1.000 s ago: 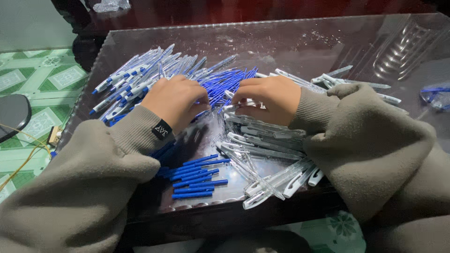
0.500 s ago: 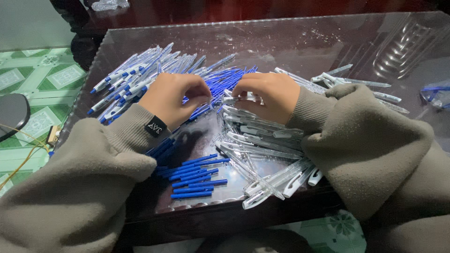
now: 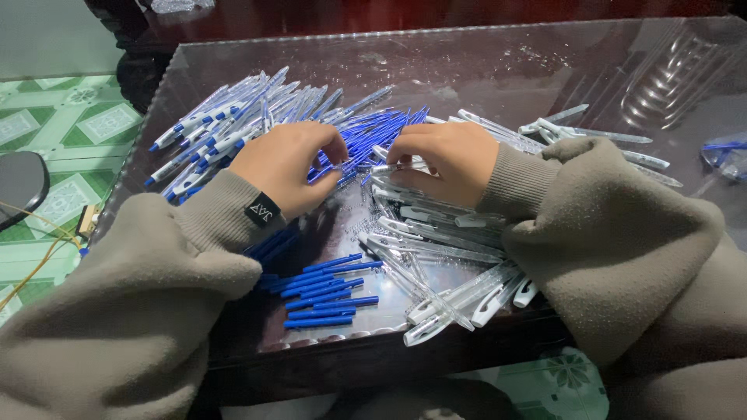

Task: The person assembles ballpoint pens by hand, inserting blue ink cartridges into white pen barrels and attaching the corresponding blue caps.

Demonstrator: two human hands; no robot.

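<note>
1. The left hand (image 3: 284,167) and right hand (image 3: 447,159) meet over the middle of the glass-topped surface (image 3: 498,70). Their fingers curl inward toward each other around a clear pen barrel (image 3: 393,167) held crosswise between them. The right fingers (image 3: 405,148) seem to pinch its end; what the left fingers (image 3: 331,148) grip is hidden behind the knuckles, so I cannot tell.
2. The blue refills (image 3: 373,132) fan out just beyond the fingertips. A smaller heap of blue caps (image 3: 323,292) lies nearer the body, below the left wrist.
3. The clear barrels (image 3: 436,233) are stacked under and beside the right wrist, some reaching the near edge.
4. The finished pens (image 3: 218,132) lie in a pile beyond the left hand.
5. Risk, as I judge it: the barrels near the edge sit loose on smooth glass. A drag of the right sleeve (image 3: 615,233) could roll them off onto the floor.
6. A second risk: with the fingers crowded together, a slip could scatter the thin refills or push one in crooked.
7. Against half a second ago, the hands sit a little closer together and the barrel between them looks more level. The heaps have not shifted.
</note>
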